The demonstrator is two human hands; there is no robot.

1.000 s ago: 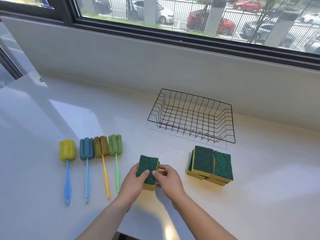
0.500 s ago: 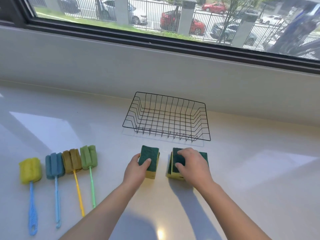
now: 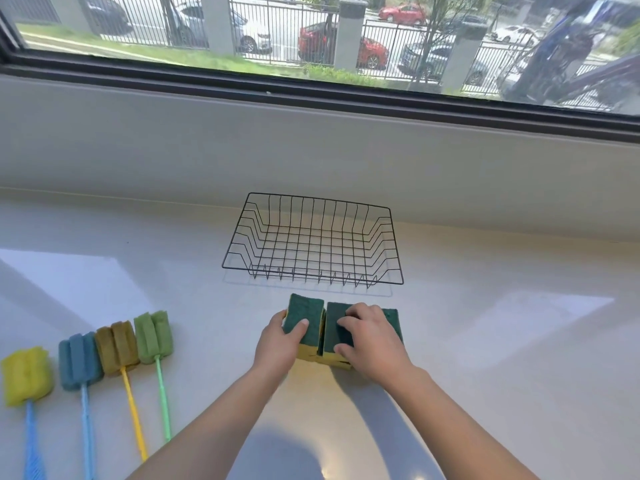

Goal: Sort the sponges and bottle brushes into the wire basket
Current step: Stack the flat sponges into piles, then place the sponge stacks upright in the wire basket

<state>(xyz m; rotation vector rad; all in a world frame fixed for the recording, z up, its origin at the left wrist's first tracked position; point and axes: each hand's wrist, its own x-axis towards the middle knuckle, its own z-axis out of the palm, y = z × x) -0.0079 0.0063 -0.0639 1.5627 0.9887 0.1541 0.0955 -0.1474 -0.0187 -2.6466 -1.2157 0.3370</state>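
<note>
A black wire basket (image 3: pixel 313 282) stands on the white counter with nothing in it. Just in front of it, my left hand (image 3: pixel 278 344) grips a green-and-yellow sponge (image 3: pixel 306 315), thumb on its green top. My right hand (image 3: pixel 372 339) grips the pile of sponges (image 3: pixel 391 322) beside it, fingers curled over the green top. The held sponge touches the pile. At the left lie several bottle brushes in a row: yellow head (image 3: pixel 26 375), blue head (image 3: pixel 79 360), brown head (image 3: pixel 116 348), green head (image 3: pixel 153 337).
A grey wall and a dark-framed window (image 3: pixel 311 88) rise behind the counter (image 3: pixel 502 341). The brush handles reach toward the counter's front edge at the lower left.
My right hand left the single sponge and took hold of the pile. My left hand has brought its sponge right, against the pile. The view shifted right.
</note>
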